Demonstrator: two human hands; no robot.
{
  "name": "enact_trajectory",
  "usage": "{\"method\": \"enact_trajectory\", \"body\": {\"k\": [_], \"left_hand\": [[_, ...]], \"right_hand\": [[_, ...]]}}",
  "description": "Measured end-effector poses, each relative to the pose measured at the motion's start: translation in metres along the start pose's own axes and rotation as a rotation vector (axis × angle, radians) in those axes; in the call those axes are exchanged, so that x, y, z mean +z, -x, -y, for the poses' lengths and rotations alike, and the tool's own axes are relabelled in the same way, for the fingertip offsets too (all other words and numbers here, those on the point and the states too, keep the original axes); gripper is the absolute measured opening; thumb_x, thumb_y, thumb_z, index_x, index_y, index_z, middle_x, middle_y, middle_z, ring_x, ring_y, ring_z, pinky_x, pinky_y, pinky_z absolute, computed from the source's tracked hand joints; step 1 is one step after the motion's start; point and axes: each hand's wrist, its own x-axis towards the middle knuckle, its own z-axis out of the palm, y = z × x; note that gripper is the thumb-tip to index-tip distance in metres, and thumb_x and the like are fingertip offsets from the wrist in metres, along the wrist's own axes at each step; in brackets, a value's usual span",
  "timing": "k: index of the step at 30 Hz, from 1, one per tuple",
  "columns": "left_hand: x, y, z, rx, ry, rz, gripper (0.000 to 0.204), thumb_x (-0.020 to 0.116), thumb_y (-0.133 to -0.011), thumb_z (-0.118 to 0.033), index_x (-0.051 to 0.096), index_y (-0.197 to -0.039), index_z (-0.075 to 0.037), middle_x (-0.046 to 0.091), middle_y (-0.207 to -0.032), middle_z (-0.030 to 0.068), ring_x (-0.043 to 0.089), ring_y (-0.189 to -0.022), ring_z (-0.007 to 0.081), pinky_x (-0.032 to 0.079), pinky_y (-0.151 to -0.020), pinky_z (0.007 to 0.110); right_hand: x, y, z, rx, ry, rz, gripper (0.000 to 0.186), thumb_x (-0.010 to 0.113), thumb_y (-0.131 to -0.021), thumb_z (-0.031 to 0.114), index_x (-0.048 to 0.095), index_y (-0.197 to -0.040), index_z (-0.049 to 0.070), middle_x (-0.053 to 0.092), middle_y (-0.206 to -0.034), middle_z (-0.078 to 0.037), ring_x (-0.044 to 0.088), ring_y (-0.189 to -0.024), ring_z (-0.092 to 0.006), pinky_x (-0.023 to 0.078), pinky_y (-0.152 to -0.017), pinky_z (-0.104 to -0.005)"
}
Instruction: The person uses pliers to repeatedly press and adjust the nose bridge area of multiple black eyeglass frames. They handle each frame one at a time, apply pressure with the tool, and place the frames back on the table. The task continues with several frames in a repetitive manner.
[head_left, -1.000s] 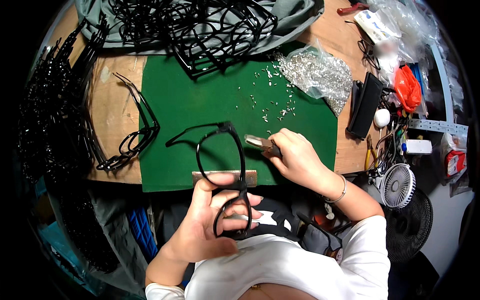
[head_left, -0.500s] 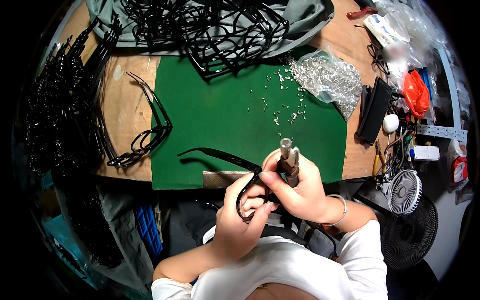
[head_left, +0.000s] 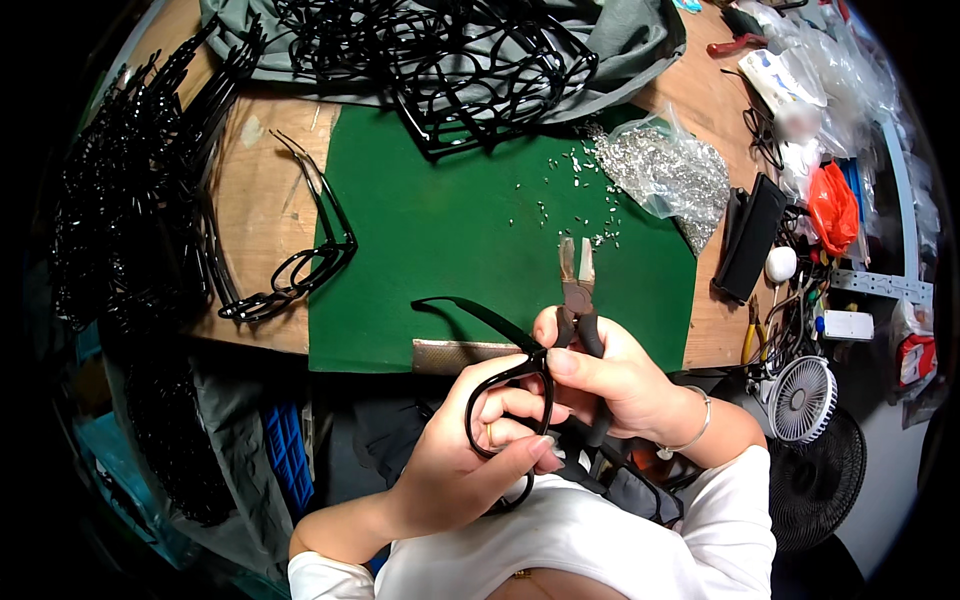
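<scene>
My left hand (head_left: 470, 450) is closed around a black eyeglass frame (head_left: 478, 395), its fingers passing through one lens opening. One temple of the frame stretches to the far left over the green mat (head_left: 430, 230). In my right hand (head_left: 630, 380) is a pair of pliers (head_left: 577, 297) with dark handles. Their jaws point away from me and are apart, with nothing between them. The right thumb and fingertips also touch the frame at its hinge corner. Small silvery pieces (head_left: 575, 180) lie scattered beyond the pliers.
A clear bag of silvery pieces (head_left: 665, 165) lies at the mat's far right. Black frames are heaped on grey cloth (head_left: 640, 50) at the back. More frames (head_left: 130, 200) are stacked at left, near a single one (head_left: 300, 270). At right stand a black case (head_left: 750, 240) and a small white fan (head_left: 803, 400).
The pliers have swung from tilted toward me to lying flatter, jaws pointing away and apart. The eyeglass frame has turned so its lens opening shows more widely. The view has shifted slightly.
</scene>
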Motion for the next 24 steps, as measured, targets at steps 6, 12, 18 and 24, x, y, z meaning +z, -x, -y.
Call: {"method": "enact_trajectory", "body": {"k": [6,12,18,24], "left_hand": [[-0.01,0.01,-0.008,-0.066,-0.012,0.068,0.05,0.048,-0.081,0.007,0.025,-0.125,0.0,0.052,-0.104,0.0162,0.059,-0.079,0.0141,0.047,-0.071,0.024],[-0.01,0.013,-0.006,-0.105,-0.023,0.062,0.045,0.049,-0.081,0.007,0.031,-0.122,0.002,0.054,-0.104,0.0142,0.06,-0.078,0.0151,0.046,-0.067,0.022],[-0.01,0.015,-0.004,-0.096,-0.016,0.064,0.044,0.048,-0.081,0.007,0.033,-0.122,0.001,0.053,-0.104,0.0138,0.06,-0.078,0.0153,0.046,-0.067,0.022],[-0.012,0.014,-0.001,-0.108,-0.01,0.044,0.043,0.049,-0.082,0.006,0.034,-0.122,-0.001,0.053,-0.105,0.0134,0.06,-0.077,0.015,0.045,-0.067,0.022]], "right_hand": [[-0.013,0.024,0.036,0.008,0.859,0.133,0.025,0.054,-0.085,0.025,0.052,-0.09,0.0,0.054,-0.073,-0.004,0.051,-0.07,-0.0095,0.042,-0.064,-0.0251],[0.008,0.027,0.062,0.318,1.136,0.275,0.047,0.044,-0.087,0.039,0.05,-0.098,-0.006,0.055,-0.07,-0.018,0.056,-0.066,-0.0266,0.044,-0.061,-0.0353],[0.015,0.02,0.069,0.269,1.248,0.307,0.042,0.048,-0.085,0.034,0.052,-0.094,-0.007,0.056,-0.067,-0.021,0.057,-0.066,-0.033,0.044,-0.061,-0.038],[0.009,0.02,0.045,-0.066,1.573,0.119,0.035,0.058,-0.079,0.03,0.055,-0.078,-0.005,0.054,-0.055,-0.02,0.056,-0.055,-0.037,0.046,-0.052,-0.0402]]}}
